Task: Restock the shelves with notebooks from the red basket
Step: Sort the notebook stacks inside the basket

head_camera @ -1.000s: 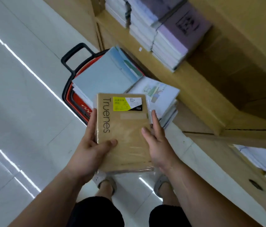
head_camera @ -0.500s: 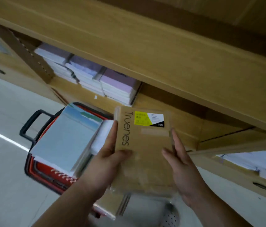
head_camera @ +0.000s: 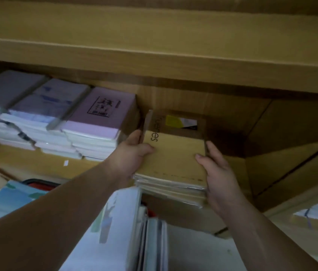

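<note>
In the head view, the left hand (head_camera: 132, 151) and right hand (head_camera: 218, 173) are clasping the long edges of a plastic-wrapped pack of kraft-brown notebooks (head_camera: 173, 159), thumbs lying on top. Its far end is reaching into the wooden shelf (head_camera: 37, 163) just beside the stack of lilac-covered notebooks (head_camera: 99, 114). Shelving appears to be under way. Next comes sliding it fully in, flat and parallel to that stack.

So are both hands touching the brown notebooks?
Touching. The head view shows the left hand gripping the brown notebooks at their left edge, the right hand at their right.
</note>
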